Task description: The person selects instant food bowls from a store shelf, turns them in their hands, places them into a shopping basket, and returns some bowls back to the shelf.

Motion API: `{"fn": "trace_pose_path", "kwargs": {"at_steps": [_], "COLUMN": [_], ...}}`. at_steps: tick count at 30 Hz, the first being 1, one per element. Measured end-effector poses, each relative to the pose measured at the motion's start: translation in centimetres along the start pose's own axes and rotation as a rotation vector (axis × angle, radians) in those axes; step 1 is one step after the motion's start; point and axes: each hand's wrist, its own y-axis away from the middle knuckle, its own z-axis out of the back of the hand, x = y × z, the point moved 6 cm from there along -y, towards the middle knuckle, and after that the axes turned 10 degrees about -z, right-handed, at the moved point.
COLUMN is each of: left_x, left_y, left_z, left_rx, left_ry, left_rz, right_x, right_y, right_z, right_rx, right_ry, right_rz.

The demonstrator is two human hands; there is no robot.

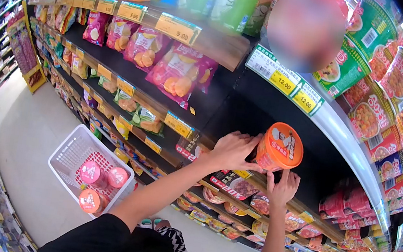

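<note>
An orange tub with an orange lid (281, 146) stands at the front of a dark shelf (246, 101). My left hand (237, 151) is against the tub's left side, its thumb below and its fingers reaching behind toward the shelf. Just below the tub, my right hand (283, 186) has its fingers apart and its fingertips near the tub's lower edge; whether they touch it is unclear. Below on the left, a white plastic basket (66, 151) holds two pink-lidded tubs (91, 172) and an orange-lidded tub (90, 201).
Pink chip bags (175, 73) lie on the shelf left of my hands. Price tags (285, 82) line the shelf edge above. Noodle cups (367, 116) are stacked at the right. Packaged bowls (234, 185) sit on the shelf below. An aisle floor (17, 115) runs along the left.
</note>
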Motion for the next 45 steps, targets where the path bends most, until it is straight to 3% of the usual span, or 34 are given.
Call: {"fn": "trace_pose_path", "kwargs": {"at_steps": [10, 13, 18, 21, 31, 35, 43, 45], "left_x": [0.0, 0.1, -0.2, -0.2, -0.4, -0.2, -0.6, -0.6], "left_y": [0.3, 0.1, 0.0, -0.1, 0.0, -0.1, 0.5, 0.6], "left_z": [0.2, -0.2, 0.3, 0.1, 0.8, 0.5, 0.8, 1.7], "left_rx": [-0.054, 0.058, -0.014, 0.048, -0.17, -0.074, -0.191, -0.28], "left_ry": [-0.056, -0.05, -0.083, -0.098, -0.102, -0.063, -0.143, -0.089], "left_rz": [-0.041, -0.005, -0.025, 0.001, -0.065, -0.011, -0.051, -0.092], "right_x": [0.4, 0.5, 0.4, 0.0, -0.8, -0.4, -0.7, -0.5], "right_y": [-0.2, -0.5, -0.4, -0.1, 0.5, -0.2, -0.1, -0.7], "right_z": [0.4, 0.6, 0.6, 0.3, -0.4, 0.2, -0.2, 0.2], "right_rx": [-0.015, 0.002, 0.033, 0.019, 0.04, 0.021, 0.075, 0.11], "right_ry": [-0.046, -0.061, -0.073, -0.095, -0.116, -0.064, -0.082, -0.253], "right_rz": [0.015, 0.032, 0.001, -0.015, -0.018, -0.038, -0.054, -0.117]}}
